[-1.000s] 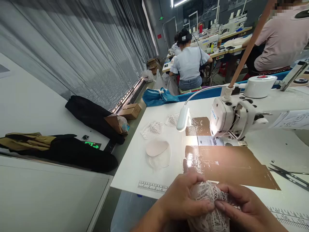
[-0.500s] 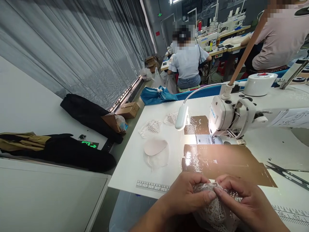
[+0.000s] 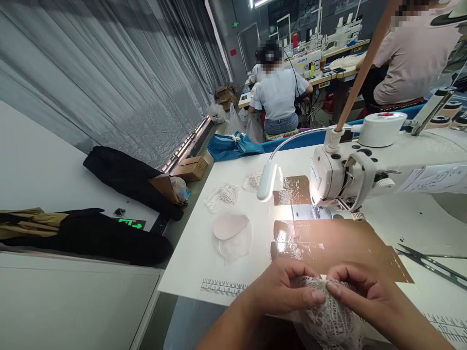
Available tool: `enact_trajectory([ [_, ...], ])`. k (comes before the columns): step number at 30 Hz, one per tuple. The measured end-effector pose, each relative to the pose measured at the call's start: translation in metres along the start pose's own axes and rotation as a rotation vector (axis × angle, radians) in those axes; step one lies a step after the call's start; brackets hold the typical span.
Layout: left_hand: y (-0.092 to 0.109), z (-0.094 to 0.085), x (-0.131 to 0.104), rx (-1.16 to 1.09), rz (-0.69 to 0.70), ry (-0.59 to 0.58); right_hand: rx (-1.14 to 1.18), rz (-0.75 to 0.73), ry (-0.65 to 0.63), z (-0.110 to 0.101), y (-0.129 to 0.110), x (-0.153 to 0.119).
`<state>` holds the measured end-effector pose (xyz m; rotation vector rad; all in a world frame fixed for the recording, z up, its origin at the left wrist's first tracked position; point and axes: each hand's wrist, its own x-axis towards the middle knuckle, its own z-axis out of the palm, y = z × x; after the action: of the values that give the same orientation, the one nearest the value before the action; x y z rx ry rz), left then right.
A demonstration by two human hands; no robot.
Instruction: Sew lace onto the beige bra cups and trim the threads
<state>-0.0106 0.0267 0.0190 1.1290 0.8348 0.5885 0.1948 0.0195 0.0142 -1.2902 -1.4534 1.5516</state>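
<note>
A piece of white lace fabric (image 3: 328,313) is held at the table's front edge, its lower part hanging toward my lap. My left hand (image 3: 288,291) pinches its upper edge between thumb and fingers. Close beside it, my right hand (image 3: 359,291) grips the same edge, thumb on top. Beyond my hands stands a white sewing machine (image 3: 328,175) with its needle area over a metal plate. On the table to the left lie a beige oval pad (image 3: 229,226) on sheer fabric (image 3: 237,248) and two lace pieces (image 3: 223,195) (image 3: 252,182).
Black thread snips or scissors (image 3: 434,265) lie on the right. Brown tape (image 3: 339,243) covers part of the white tabletop (image 3: 189,253), which carries a printed ruler (image 3: 222,288). A lamp (image 3: 267,181) hangs left of the machine head. Two co-workers (image 3: 280,95) (image 3: 416,63) sit beyond a blue cloth (image 3: 233,146).
The view has shifted slightly. My thumbs have drawn a little apart along the lace edge, and more of the lace shows below them. Both hands still hold it.
</note>
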Motion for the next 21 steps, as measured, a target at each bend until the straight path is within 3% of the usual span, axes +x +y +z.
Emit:
enact_trajectory([
  [3,0.001,-0.003,0.004,-0.066,-0.021,-0.048,0.056,0.042,-0.011,-0.002,-0.003,-0.002],
  [7,-0.002,0.003,0.01,-0.087,0.034,0.002,0.164,0.068,-0.024,-0.002,-0.001,-0.001],
  [11,-0.022,0.016,0.021,-0.289,-0.013,0.143,0.346,0.142,-0.035,0.002,0.008,0.009],
  [14,-0.026,0.013,0.023,-0.415,-0.027,0.274,0.382,0.123,-0.013,-0.001,0.014,0.015],
  [18,0.013,-0.019,0.004,-0.291,0.094,0.56,0.255,0.05,0.171,-0.03,0.02,0.013],
  [21,0.048,-0.045,-0.005,0.199,0.248,0.856,0.122,0.024,0.279,-0.055,0.023,0.009],
])
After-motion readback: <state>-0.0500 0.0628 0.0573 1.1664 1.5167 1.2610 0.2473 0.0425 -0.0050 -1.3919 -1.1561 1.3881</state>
